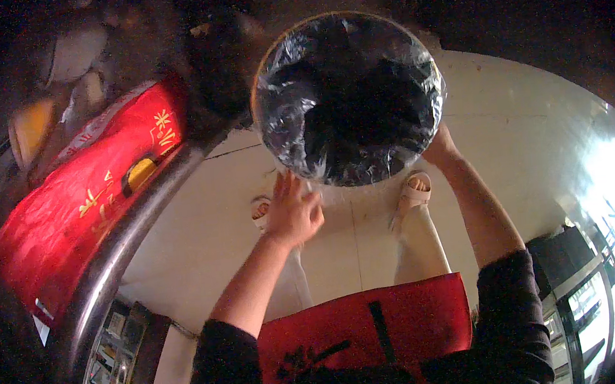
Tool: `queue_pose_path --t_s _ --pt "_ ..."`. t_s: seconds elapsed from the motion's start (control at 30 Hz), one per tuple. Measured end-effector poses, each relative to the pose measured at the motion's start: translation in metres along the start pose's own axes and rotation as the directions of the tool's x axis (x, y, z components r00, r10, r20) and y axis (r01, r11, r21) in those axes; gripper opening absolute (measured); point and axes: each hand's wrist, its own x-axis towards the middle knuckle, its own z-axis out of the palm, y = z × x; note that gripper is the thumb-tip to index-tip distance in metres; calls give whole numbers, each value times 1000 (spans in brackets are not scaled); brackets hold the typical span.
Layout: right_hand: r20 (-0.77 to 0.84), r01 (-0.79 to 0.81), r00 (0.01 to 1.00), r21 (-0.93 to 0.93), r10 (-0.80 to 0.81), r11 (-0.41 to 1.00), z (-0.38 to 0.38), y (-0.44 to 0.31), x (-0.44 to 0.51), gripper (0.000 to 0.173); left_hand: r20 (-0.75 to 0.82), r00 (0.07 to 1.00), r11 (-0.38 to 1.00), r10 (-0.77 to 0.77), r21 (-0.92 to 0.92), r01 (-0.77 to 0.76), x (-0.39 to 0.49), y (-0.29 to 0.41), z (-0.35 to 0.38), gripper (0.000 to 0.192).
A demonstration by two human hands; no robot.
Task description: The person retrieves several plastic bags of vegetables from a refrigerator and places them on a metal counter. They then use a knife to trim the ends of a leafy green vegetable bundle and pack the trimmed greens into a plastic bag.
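In front of me is a round container (260, 109) with a thin yellowish rim. Crinkled, shiny plastic film (306, 105) covers or lines its round opening, and the middle looks black; I cannot tell how deep it is. My left hand (295, 212) is at the near left of the rim, its fingertips reaching the edge and partly hidden there. My right hand (441, 146) is against the right side, below the rim. Its fingers are hidden behind the container, so its grip cannot be seen.
On the left, a red bag (89, 176) bearing writing lies beside a rounded metal edge (112, 261). A red apron (361, 328) hangs before me. My sandalled feet (418, 186) stand on the pale tiled floor (338, 233). Bright glass panes (587, 300) are at the right.
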Motion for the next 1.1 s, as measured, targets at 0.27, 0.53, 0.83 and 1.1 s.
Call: queue_pose_path --t_s 0.27,0.53,0.83,1.1 --pt "-56 -143 901 898 431 415 -26 -4 75 30 -169 826 543 -538 -819 186 101 -101 0 34" --pt "-452 348 773 -286 -446 893 -17 -145 12 27 100 685 -2 -721 -990 142 91 -72 -41 41" --pt "361 271 930 -799 68 536 125 -84 161 39 254 792 -46 -555 -960 275 112 -14 -41 53" --pt "331 286 943 -745 -38 603 107 -68 138 40 253 801 -11 -542 -955 295 81 -2 -54 54"
